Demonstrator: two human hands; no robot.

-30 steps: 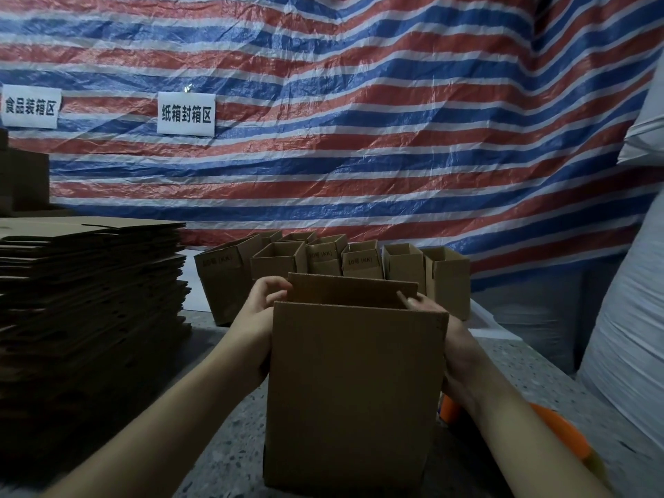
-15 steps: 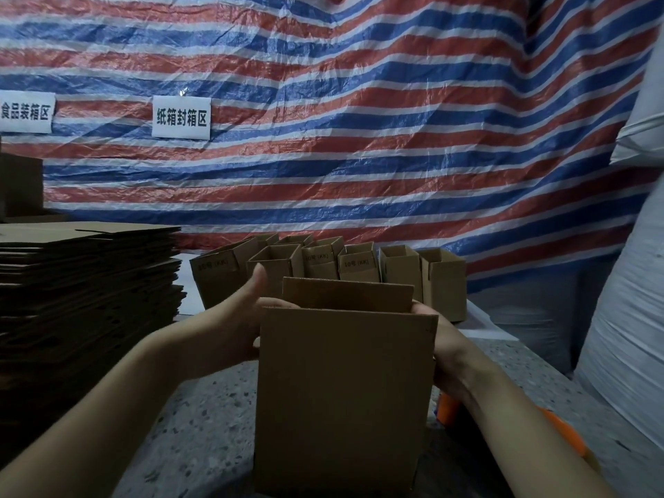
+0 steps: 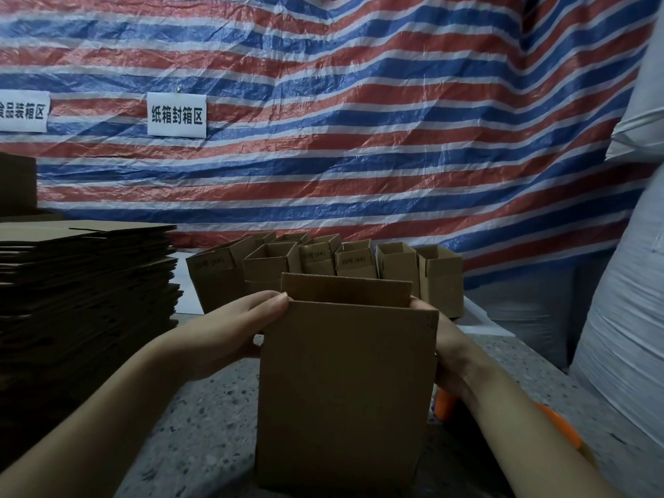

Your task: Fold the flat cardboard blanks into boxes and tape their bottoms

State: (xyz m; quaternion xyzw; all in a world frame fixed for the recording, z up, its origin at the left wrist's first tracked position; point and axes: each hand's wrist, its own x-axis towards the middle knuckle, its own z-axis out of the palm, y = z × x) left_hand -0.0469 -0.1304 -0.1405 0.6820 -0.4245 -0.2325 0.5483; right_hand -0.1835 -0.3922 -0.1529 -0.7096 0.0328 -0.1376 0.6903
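A brown cardboard box (image 3: 345,389) stands upright on the speckled table (image 3: 201,411), open end up, with its far flap (image 3: 345,290) sticking up behind the near wall. My left hand (image 3: 230,328) grips the box's upper left side, thumb lying at the top corner. My right hand (image 3: 449,350) holds the upper right side; most of it is hidden behind the box, with one fingertip showing at the rim. A tall stack of flat cardboard blanks (image 3: 82,300) sits at the left.
Several folded open boxes (image 3: 359,267) stand in a row behind the held box. An orange object (image 3: 445,404) lies under my right forearm. A large white sack (image 3: 628,318) fills the right side. A striped tarp (image 3: 359,138) with paper signs hangs behind.
My left hand slid from the box's rim to its left side; its thumb lifted, then settled at the top corner. The box shifted slightly left.
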